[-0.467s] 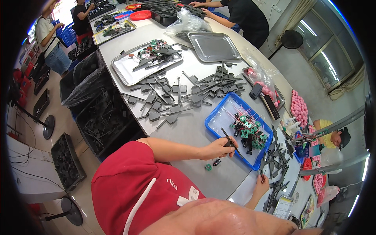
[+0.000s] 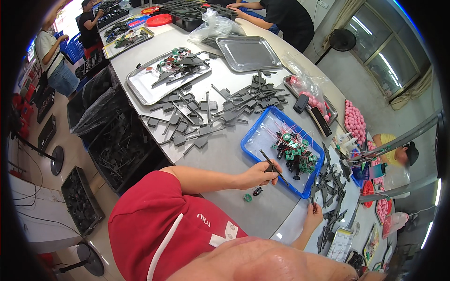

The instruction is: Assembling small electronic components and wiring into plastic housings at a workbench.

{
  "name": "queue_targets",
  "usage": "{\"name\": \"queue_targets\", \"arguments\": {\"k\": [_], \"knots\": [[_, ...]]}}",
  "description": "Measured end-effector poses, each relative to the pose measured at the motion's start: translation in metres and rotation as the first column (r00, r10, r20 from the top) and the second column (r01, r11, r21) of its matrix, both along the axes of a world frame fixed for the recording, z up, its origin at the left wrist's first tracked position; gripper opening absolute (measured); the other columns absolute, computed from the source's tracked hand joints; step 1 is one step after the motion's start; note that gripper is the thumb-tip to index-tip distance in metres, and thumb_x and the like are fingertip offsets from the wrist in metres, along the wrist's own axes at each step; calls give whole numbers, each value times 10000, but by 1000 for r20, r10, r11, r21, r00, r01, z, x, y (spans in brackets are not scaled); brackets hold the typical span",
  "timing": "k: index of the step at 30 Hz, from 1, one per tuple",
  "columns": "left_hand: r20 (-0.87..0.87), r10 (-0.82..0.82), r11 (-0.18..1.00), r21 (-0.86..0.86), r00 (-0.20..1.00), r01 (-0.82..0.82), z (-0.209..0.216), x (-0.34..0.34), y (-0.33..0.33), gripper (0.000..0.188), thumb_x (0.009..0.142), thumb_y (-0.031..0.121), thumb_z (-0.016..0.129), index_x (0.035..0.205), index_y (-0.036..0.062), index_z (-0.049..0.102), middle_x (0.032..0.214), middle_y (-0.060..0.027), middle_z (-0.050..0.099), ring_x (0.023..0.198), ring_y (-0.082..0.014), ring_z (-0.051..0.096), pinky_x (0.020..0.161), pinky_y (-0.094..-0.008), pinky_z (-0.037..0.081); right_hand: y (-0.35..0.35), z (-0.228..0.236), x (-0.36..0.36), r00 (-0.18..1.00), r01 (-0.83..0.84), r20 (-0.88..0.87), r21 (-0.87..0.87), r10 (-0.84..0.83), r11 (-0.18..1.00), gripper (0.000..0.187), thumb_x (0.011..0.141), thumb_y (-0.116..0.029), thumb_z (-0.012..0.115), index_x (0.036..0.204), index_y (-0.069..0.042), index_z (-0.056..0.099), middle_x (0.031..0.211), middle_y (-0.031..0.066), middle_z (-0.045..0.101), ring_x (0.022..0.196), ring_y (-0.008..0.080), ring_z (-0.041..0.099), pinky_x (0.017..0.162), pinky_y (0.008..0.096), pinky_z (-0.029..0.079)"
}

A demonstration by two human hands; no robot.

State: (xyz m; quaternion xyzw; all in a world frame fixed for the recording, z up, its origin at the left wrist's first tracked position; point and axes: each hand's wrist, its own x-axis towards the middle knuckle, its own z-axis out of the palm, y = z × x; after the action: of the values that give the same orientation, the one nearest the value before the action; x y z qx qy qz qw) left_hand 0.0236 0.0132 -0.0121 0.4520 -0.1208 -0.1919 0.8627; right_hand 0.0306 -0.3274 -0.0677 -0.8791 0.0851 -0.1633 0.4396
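My left hand [image 2: 258, 175] is closed around a long, thin dark grey plastic part [image 2: 269, 161], holding it over the near left edge of a blue tray [image 2: 248, 151]. In that tray lies a heap of green circuit boards [image 2: 300, 151] with red and white wires and black pieces. On the table below my left hand rest a small round green board [image 2: 247, 197] and a small black component [image 2: 258, 191]. Farther right, my right hand [image 2: 313, 219] has its fingers pinched together beside a pile of dark plastic parts [image 2: 331, 183]. What is between those fingers is too small to make out.
More dark plastic parts [image 2: 229, 114] spread over the table, beyond them a loaded white tray [image 2: 136, 84] and a metal tray [image 2: 248, 54]. Pink balls [image 2: 355, 122] lie to the right. A black bin [image 2: 122, 150] stands left of the table. Other people work around it.
The whole view has shifted slightly. My left hand still holds the dark part, which is turned a little. My right hand stays by the pile, its fingertips slightly higher.
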Motion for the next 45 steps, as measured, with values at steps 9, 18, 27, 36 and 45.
{"name": "queue_targets", "arguments": {"k": [9, 18, 27, 36, 45], "knots": [[-7, 15, 1000, 12, 1000, -15, -2, 1, 0, 172, 915, 113, 458, 1081, 79, 428, 763, -13, 557, 524, -21, 335, 455, -170, 255, 1, -1, 3, 1000, -13, 7, -14, 13, 1000, 192, 815, -88, 629, 967, 30, 611, 785, 20, 617, 683, 66, 531, 636, 205, 439], [3, 25, 994, 108, 1000, -26, -3, 5, -4, 186, 895, 148, 497, 1067, 80, 471, 782, -11, 580, 551, -29, 379, 475, -177, 303, -11, 0, -11, 984, 151, 106, -38, -146, 988, 216, 823, -113, 637, 967, 46, 616, 813, 73, 652, 720, 109, 590, 682, 251, 477], [33, -7, 996, 87, 999, 4, 7, 8, 7, 410, 822, 251, 650, 1115, 66, 429, 852, 4, 558, 734, -35, 473, 608, -187, 384, 96, 96, -30, 961, -115, 268, 141, 74, 983, 181, 764, 5, 671, 938, -38, 650, 857, -2, 620, 699, 42, 512, 570, 174, 385], [250, -61, 994, 107, 966, 35, 2, -4, 1, 512, 817, 358, 649, 1156, 63, 405, 956, -8, 544, 801, -46, 463, 648, -202, 391, 147, 95, -47, 830, -295, 457, -125, 319, 947, 206, 735, 14, 694, 917, -79, 665, 887, 30, 573, 735, 119, 552, 526, 204, 450], [276, -76, 993, 106, 958, 49, 5, -8, 5, 406, 881, 322, 569, 1139, 43, 426, 969, -22, 527, 822, -52, 466, 686, -205, 386, 156, 83, -46, 799, -268, 520, -140, 301, 953, 241, 707, 52, 697, 912, -72, 677, 880, 40, 573, 761, 136, 552, 567, 220, 454]]}}
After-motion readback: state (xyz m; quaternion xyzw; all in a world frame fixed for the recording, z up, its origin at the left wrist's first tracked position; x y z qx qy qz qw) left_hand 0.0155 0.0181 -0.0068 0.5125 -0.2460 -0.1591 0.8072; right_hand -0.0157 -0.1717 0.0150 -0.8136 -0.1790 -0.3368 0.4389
